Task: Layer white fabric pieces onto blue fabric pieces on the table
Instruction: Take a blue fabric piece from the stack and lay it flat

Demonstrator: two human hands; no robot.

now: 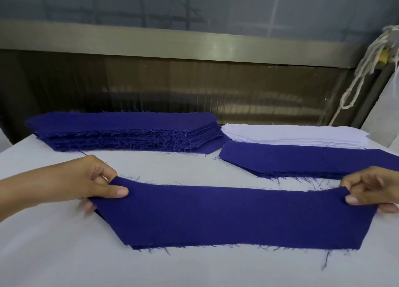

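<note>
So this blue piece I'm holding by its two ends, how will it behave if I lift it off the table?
Probably floppy: the blue piece sags between the left hand and right hand, which pinch its top corners. Likely light, since fingertip pinches hold it. Its frayed edges may shed threads or snag.

Both hands, the left hand [95, 179] and right hand [371, 188], pinch the ends of a blue fabric piece [226, 215] over the counter [64, 254], near a blue stack [121, 131].

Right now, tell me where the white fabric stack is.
In the head view, the white fabric stack lies far right on the table, just behind the low blue stack and right of the tall blue stack.
</note>
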